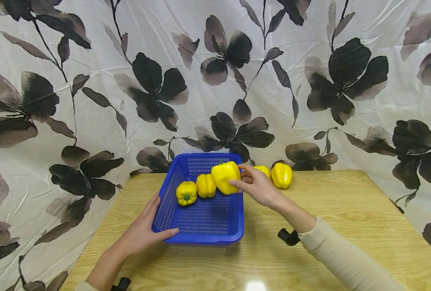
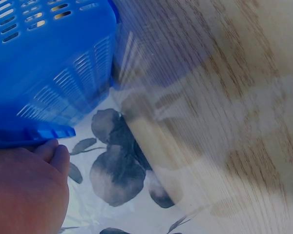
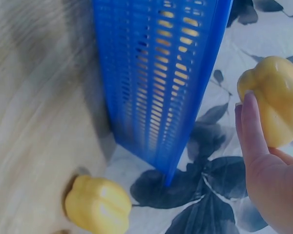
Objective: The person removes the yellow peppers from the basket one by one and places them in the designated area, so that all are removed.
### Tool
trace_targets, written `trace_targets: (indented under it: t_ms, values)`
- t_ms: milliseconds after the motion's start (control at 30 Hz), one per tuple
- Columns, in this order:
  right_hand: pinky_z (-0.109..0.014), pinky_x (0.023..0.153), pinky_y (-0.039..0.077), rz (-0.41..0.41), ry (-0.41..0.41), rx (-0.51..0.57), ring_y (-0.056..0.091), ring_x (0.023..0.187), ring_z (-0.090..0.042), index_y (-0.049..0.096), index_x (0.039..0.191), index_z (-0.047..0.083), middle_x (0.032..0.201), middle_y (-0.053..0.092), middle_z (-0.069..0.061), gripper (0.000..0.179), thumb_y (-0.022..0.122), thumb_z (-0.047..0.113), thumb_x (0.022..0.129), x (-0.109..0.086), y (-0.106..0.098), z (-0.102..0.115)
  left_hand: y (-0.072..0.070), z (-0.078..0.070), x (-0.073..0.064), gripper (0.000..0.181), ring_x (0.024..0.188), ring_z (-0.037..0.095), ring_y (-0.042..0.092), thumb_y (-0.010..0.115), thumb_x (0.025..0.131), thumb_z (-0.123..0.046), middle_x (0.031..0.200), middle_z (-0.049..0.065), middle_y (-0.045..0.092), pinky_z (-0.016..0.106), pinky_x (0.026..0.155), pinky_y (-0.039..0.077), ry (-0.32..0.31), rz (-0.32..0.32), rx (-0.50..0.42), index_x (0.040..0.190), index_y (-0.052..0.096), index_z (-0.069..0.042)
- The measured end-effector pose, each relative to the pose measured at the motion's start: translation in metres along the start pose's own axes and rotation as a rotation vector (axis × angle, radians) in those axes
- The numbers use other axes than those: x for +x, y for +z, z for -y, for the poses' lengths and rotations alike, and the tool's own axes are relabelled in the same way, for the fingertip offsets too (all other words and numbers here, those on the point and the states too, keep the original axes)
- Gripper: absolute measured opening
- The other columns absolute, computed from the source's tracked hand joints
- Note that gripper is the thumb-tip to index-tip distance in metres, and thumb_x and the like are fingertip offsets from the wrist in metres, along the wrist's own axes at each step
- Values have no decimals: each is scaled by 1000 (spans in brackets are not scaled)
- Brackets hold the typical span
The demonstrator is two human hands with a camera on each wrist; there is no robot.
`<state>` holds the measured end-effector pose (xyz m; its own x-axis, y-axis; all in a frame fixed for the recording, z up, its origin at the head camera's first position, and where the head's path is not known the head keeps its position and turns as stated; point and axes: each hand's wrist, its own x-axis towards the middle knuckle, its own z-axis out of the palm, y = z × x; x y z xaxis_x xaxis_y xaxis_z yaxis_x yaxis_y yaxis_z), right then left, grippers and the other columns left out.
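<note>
A blue plastic basket (image 1: 197, 238) with slotted walls stands on the table. My left hand (image 1: 142, 229) grips its near left corner, fingers along the outer left side and thumb at the front rim; the left wrist view shows the fingers (image 2: 61, 158) at the rim. Over the basket's right side, my right hand (image 1: 257, 188) holds a yellow bell pepper (image 1: 225, 178) between thumb and fingers, its stem upward. Inside the basket lie two more yellow bell peppers, one (image 1: 186, 193) at the left with its stem toward me and another (image 1: 205, 186) beside it.
Right of the basket, near the table's back edge, sit a yellow bell pepper (image 1: 282, 176) and a second one (image 1: 262, 171) partly hidden by my right hand. The wooden table (image 1: 332, 210) meets a floral cloth (image 1: 273, 101) hanging behind it.
</note>
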<state>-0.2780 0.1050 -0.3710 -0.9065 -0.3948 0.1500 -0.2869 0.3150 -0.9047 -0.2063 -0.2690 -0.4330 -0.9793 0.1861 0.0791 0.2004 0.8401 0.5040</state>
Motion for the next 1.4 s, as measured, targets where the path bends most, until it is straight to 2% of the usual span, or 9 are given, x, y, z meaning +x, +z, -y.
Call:
trace_targets:
  t_ms: [333,567,700,933,1133,1400]
  values:
    - [-41,87,61,-16,-11,24,71,103,-30,39,153,-2,130,61,-27,68,70,26,99,-2,-13,-6,1,0,-1,121,152,48,19,74,82,-67,172,15,4,72,113,27,8,-2,2,165,9,-5]
    - [-36,83,61,-50,20,-1,72,98,-28,38,154,-1,134,59,-27,73,72,29,98,-4,-24,-9,0,0,0,121,151,49,20,74,82,-67,172,14,3,73,112,28,5,-7,-1,165,9,-6]
    - [-36,81,62,-58,3,4,72,98,-30,40,152,-3,131,59,-29,69,71,27,98,-6,-31,-12,0,-1,-1,122,151,49,20,74,82,-67,172,14,3,73,112,28,2,-5,-7,165,9,-7]
    - [-38,85,61,-90,9,-62,72,103,-32,39,153,-1,128,61,-27,70,70,30,99,-11,-44,-15,0,-1,-2,121,151,50,20,74,82,-67,172,12,2,74,110,29,-5,-5,-6,165,8,-8]
    - [-36,84,61,-103,-14,-73,72,104,-34,38,153,-4,127,62,-29,70,70,27,99,-13,-55,-16,1,-1,-2,122,151,50,20,74,82,-68,172,12,2,75,110,29,-7,-5,-9,165,8,-8]
    - [-30,77,61,-124,-8,-100,74,95,-33,39,152,-4,125,64,-30,68,69,27,100,-17,-71,-20,1,-1,-2,121,151,49,20,74,82,-68,172,12,2,74,110,29,-5,-6,-9,165,9,-8]
